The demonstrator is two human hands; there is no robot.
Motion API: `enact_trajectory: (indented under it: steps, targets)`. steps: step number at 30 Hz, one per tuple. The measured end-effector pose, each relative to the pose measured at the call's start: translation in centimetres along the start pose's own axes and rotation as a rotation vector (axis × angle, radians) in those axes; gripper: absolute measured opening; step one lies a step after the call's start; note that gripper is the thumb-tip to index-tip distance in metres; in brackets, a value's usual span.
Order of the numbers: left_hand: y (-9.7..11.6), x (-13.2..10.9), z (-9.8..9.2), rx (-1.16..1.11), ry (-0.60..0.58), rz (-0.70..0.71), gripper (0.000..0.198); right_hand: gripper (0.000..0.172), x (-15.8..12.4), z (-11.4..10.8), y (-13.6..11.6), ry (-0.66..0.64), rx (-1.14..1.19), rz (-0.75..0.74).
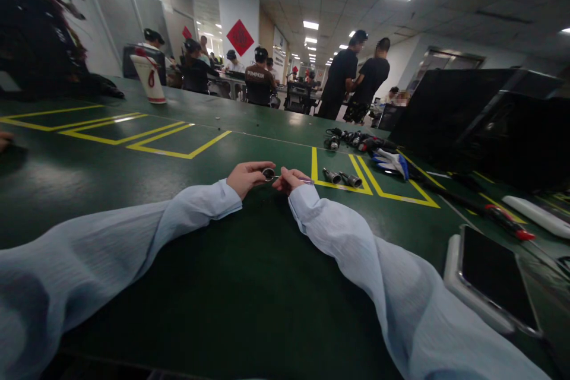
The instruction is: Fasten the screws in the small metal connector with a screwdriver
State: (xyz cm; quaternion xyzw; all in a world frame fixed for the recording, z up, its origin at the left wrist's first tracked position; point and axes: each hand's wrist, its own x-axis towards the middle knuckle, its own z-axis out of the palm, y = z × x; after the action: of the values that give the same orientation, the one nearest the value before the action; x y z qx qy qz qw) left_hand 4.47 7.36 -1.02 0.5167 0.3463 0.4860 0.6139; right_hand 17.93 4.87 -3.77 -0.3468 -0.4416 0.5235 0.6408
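Observation:
Over the green table (249, 285), my left hand (247, 178) grips a small round metal part (268, 173) between thumb and fingers. Close to its right, my right hand (288, 180) pinches a thin screwdriver (306, 181) with a see-through purplish handle. The thin metal shaft points left and reaches the round part; whether its tip is inside cannot be made out. Two metal cylindrical fittings (332, 176) (351, 179) lie to the right of my right hand, within a yellow-taped outline.
Dark connectors with cables (356, 139) and a blue-white glove (390, 162) lie at the back right. A phone (497, 276), a red-black screwdriver (508, 222) and a white case (537, 215) are on the right. A cup (149, 78) stands at the back left. Several people are beyond.

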Motion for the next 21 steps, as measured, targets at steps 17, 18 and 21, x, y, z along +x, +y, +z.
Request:
enact_trajectory:
  steps: [17,18,21]
  targets:
    - [-0.1,0.0,0.0,-0.002,-0.049,0.012,0.038,0.03,-0.7,0.3,-1.0,0.07,-0.203,-0.166]
    - [-0.1,0.0,0.0,-0.002,-0.047,0.011,0.038,0.03,-0.7,0.3,-1.1,0.072,-0.194,-0.167]
    - [-0.1,-0.1,0.0,-0.006,-0.049,0.009,0.039,0.029,-0.8,0.2,-1.1,0.071,-0.17,-0.165]
